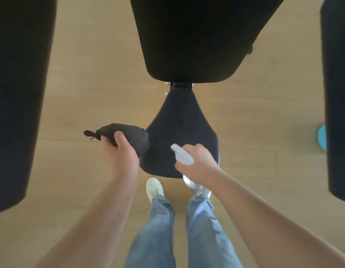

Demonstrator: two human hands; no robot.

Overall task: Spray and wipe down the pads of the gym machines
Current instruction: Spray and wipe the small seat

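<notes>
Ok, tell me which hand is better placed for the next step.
Right, probably. The right hand grips the bottle, nozzle over the seat, ready to spray; the left hand holds the cloth bunched at the seat's left edge.

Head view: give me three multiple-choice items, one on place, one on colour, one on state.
1. Where is the cloth? A) on the floor B) in the left hand C) on the back pad
2. What colour is the spray bottle nozzle? A) white B) red C) green
3. What is the right hand doing? A) lying flat on the seat B) hanging empty C) holding the spray bottle

Key: B, its thumb curls over the cloth; A, the nozzle shows white; C, its fingers wrap the bottle over the seat pad.
</notes>
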